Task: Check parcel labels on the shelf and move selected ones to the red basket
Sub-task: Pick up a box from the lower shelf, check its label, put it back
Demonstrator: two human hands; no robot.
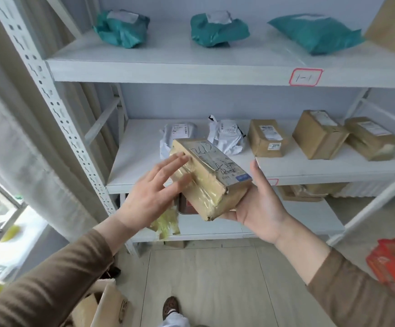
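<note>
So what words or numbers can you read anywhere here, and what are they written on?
"1-1": handwritten on the red-edged tag on the front of the top shelf.
Held parcel: big handwritten scrawl and a printed label, neither clear enough to read.
Labels on the teal bags, white bags and brown boxes: too small and blurred.

Brown long sleeves (pixel 50 291), patterned brown shoe (pixel 170 305)

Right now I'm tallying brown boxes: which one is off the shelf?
The taped brown box with handwriting, cradled in the right hand; the others sit on shelves.
</note>
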